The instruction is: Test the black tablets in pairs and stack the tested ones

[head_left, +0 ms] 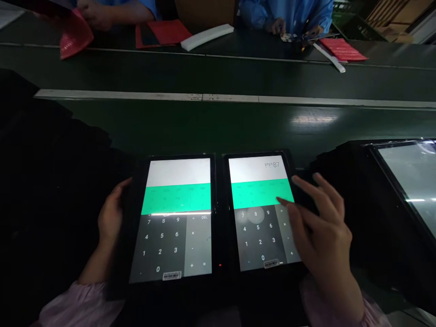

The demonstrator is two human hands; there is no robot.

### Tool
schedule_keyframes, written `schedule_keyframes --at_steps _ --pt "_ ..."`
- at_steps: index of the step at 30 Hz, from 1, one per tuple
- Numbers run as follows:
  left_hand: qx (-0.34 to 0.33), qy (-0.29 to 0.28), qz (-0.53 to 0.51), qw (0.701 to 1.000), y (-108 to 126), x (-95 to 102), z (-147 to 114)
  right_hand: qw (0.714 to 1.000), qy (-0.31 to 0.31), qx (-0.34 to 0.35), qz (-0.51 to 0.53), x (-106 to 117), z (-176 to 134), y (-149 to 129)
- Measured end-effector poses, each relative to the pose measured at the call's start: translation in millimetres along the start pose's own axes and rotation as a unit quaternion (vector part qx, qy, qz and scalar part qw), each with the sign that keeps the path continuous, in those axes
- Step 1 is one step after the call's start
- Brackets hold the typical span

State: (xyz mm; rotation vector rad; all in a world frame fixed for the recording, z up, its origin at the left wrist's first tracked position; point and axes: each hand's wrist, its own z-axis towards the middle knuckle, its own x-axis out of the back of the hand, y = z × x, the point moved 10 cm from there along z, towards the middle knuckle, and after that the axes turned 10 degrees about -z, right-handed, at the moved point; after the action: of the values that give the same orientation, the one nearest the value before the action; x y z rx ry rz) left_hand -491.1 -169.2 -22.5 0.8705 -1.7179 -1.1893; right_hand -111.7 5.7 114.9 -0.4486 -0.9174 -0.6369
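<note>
Two black tablets lie side by side before me, each lit with a calculator app. The left tablet (176,245) has a blank display field; the right tablet (259,227) shows a line of symbols ending in 87, with a pale round mark around its 8 key. My left hand (111,213) grips the left tablet's outer edge, its fingers partly hidden by the dark body. Over the right tablet's right side hovers my right hand (323,227), holding nothing, fingers apart. Its index fingertip is at the green band; I cannot tell whether it touches the glass. Both screens carry a small barcode label near the bottom.
At the right lies another large screen device (408,181). A metal strip (153,95) crosses the dark green bench (204,122). Beyond it, two people in blue work among red bubble-wrap pouches (170,32) and a white foam strip (207,37). Dark stacked shapes fill the left side.
</note>
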Motion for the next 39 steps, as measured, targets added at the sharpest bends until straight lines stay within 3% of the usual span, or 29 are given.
schedule_keyframes --at_steps 5,13,18,21,26,29,34,39 --pt "0.027 0.051 0.035 0.998 9 1.3 -9 0.997 0.011 -0.065 -0.035 -6 -3 34" --pt "0.023 0.059 0.044 0.997 13 0.8 -10 1.0 -0.009 -0.015 -0.008 -13 -3 11" --pt "0.021 0.056 0.051 0.997 13 2.1 -10 0.999 0.004 -0.043 -0.014 -14 -3 21" --pt "0.012 0.05 0.039 0.998 13 2.0 -12 1.0 -0.011 -0.021 -0.006 -17 -2 15" --pt "-0.01 0.023 -0.018 1.0 8 -1.7 -9 0.999 -0.015 -0.032 -0.014 1 7 -7" --pt "-0.021 0.007 -0.063 0.998 4 -4.3 -4 1.0 -0.012 -0.026 0.006 5 13 -45" --pt "-0.012 -0.039 -0.117 0.992 -2 -2.9 -8 0.996 -0.07 0.032 0.048 -33 16 -127" --pt "0.019 -0.11 -0.153 0.982 -7 3.6 -26 0.991 -0.118 0.061 0.027 -62 19 -155"
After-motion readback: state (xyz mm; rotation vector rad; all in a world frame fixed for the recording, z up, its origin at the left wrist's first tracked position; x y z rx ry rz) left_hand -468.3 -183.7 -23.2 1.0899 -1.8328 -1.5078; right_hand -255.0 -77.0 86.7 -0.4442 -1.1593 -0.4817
